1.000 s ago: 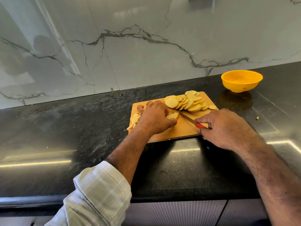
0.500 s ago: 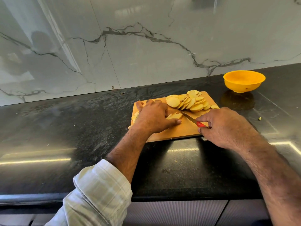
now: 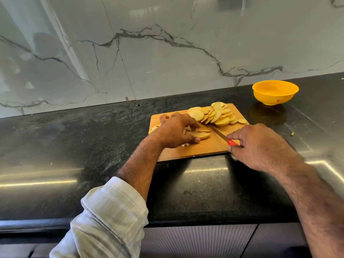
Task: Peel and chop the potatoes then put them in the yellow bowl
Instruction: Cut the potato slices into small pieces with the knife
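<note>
Black polished stone countertop (image 3: 74,146) is stretching from the near edge to a grey-veined marble backsplash (image 3: 167,53), and a wooden chopping board (image 3: 201,148) is lying on it under both hands. Nearest on the right, the right hand (image 3: 258,146) is curling its fingers tightly round the red handle of a knife (image 3: 222,136), whose thin blade is pointing away and to the left, its tip reaching the foot of the slice pile. Just left of that grip, the left hand (image 3: 176,131) is arching over a potato piece (image 3: 200,134), with the thumb pressing its near side and the fingers bent down over its top; the piece is lying flat on the board, between the two hands and just left of the blade. Small potato bits (image 3: 155,127) are peeking out beyond the left hand's far side. Past both grips, a heap of round potato slices (image 3: 214,114) is lying overlapped on the board's far right corner. Farther still, beyond and to the right of the knife hand, the yellow bowl (image 3: 275,92) is standing upright on the countertop, well apart from the board.
</note>
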